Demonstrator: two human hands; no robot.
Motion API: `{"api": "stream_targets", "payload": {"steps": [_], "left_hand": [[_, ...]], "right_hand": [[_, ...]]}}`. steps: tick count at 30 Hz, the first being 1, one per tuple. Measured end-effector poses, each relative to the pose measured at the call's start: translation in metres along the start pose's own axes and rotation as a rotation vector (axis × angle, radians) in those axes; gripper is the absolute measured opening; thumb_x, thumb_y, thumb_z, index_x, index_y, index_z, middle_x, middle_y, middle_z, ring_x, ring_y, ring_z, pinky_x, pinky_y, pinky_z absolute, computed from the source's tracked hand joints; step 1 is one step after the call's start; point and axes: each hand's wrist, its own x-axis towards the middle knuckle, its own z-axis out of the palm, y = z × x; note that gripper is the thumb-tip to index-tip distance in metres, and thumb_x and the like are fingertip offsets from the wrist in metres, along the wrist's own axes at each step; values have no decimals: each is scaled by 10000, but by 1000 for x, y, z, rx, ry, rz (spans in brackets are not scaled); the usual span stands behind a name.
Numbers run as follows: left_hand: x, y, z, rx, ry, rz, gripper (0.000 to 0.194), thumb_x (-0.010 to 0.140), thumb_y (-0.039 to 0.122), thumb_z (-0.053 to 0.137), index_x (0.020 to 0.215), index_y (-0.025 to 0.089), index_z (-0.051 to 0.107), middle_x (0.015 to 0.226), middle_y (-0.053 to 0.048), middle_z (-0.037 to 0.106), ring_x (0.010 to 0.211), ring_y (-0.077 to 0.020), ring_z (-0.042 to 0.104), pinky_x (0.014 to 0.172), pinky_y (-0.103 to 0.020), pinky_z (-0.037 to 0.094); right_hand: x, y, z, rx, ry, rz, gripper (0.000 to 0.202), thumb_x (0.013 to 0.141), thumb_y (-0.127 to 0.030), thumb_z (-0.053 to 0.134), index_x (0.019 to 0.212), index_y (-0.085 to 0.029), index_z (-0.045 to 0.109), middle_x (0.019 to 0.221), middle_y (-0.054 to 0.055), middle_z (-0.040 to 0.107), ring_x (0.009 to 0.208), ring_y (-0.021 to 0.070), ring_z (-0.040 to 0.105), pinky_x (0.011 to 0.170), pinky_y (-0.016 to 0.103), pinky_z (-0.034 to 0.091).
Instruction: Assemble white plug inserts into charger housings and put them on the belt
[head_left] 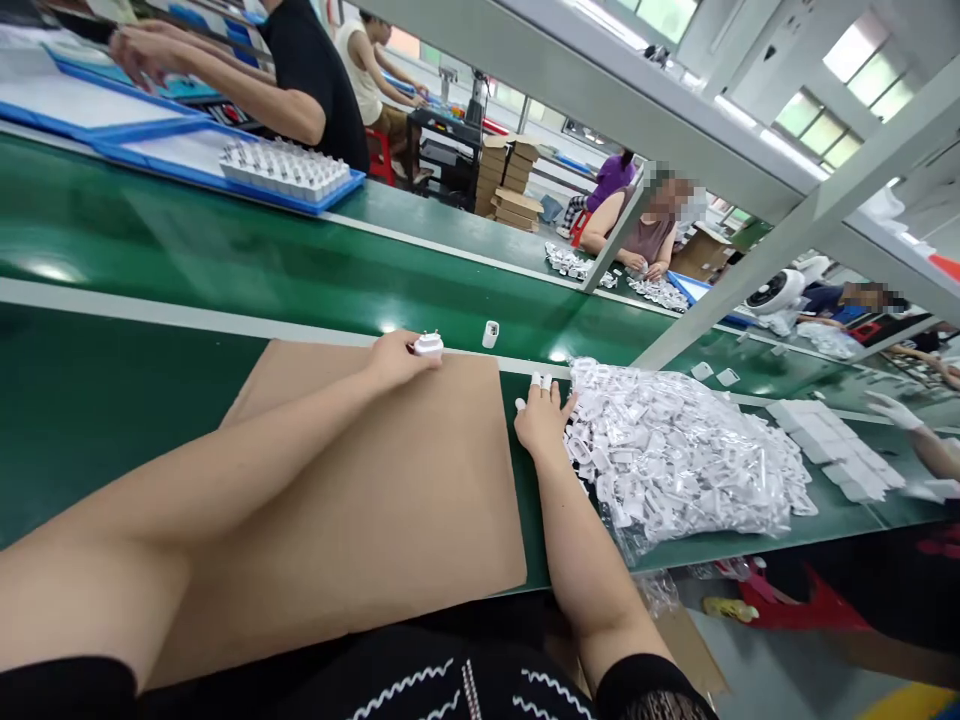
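Hands at the far edge of the cardboard sheet (375, 480)
The left hand (396, 358) grips a white plug adapter (429, 346), prongs up; the right hand (541, 415) lies flat, fingers spread, touching the pile of bagged white parts (682, 450) to its right on the bench (112, 400)

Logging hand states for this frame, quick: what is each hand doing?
Left hand: closed on a white plug adapter at the cardboard sheet's far edge.
Right hand: open, fingers touching the pile of bagged white parts.
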Motion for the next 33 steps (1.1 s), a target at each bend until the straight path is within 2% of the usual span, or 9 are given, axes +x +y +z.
{"api": "stream_targets", "payload": {"steps": [5, 11, 14, 16, 18, 20, 24, 29, 33], "left_hand": [[49, -20, -6, 117, 165, -38, 491, 718, 500, 776, 1121, 219, 765, 1213, -83, 728, 1114, -345, 659, 993, -419, 472], [74, -24, -23, 202, 168, -185, 597, 671, 483, 818, 1177, 183, 714, 1219, -152, 693, 1218, -417, 596, 1095, -520, 403], [65, -12, -19, 192, 462, -156, 878, 640, 423, 827, 1429, 168, 540, 1483, -203, 480, 1389, -437, 427, 1152, -565, 335], [56, -4, -6, 171, 620, 24, 802, 717, 380, 745, 1456, 186, 501, 1530, -174, 425, 1430, -393, 375, 1180, -545, 307], [51, 4, 12, 150, 541, 270, 678, 782, 331, 660, 1431, 192, 522, 1515, -143, 466, 1429, -347, 394, 1207, -502, 297], [54, 10, 31, 124, 297, 389, 721, 786, 289, 642, 1478, 166, 481, 1566, -149, 440, 1465, -342, 365, 1243, -481, 265], [73, 19, 57, 55, -20, 320, 751, 765, 196, 637, 1497, 152, 474, 1574, -162, 450, 1456, -346, 394, 1235, -464, 315], [75, 21, 51, 22, -4, 301, 573, 776, 241, 681, 1333, 137, 594, 1382, -166, 518, 1254, -297, 572, 1164, -414, 414], [31, 19, 37, -20, 116, 359, 525, 739, 386, 785, 1183, 175, 601, 1268, -119, 526, 1117, -256, 597, 1031, -393, 497]], "right_hand": [[1, 4, -3, 28, 5, 3, 517, 887, -63, 534, 1391, -143, 615, 1267, 208, 588, 1173, 322, 527, 1026, 484, 425], [-3, 1, -16, 225, 36, 19, 445, 865, -68, 606, 1271, -217, 711, 1198, 140, 546, 1090, 274, 546, 945, 397, 491], [-6, -5, -14, 517, 57, 17, 302, 803, -167, 741, 1102, -204, 728, 1190, 93, 518, 905, 179, 598, 873, 341, 532], [-7, -11, -9, 712, 12, 15, 264, 720, -191, 802, 965, -187, 702, 1135, 59, 544, 783, 130, 597, 803, 310, 542], [-9, -17, -4, 893, -57, 35, 285, 643, -216, 843, 855, -177, 656, 1039, 34, 597, 751, 128, 613, 751, 291, 539], [-10, -23, 0, 1121, -142, 92, 379, 591, -275, 883, 871, -179, 647, 982, 28, 657, 754, 141, 643, 719, 280, 538], [-11, -31, 0, 1568, -344, 268, 536, 600, -396, 911, 1032, -163, 694, 965, 52, 738, 736, 134, 681, 728, 273, 564], [-10, -31, -8, 1731, -519, 396, 322, 703, -318, 878, 929, -143, 730, 943, 76, 765, 821, 149, 733, 750, 239, 589], [-10, -32, -12, 1808, -510, 390, 273, 693, -205, 860, 924, -143, 729, 938, 78, 765, 885, 163, 742, 808, 249, 591]]}}
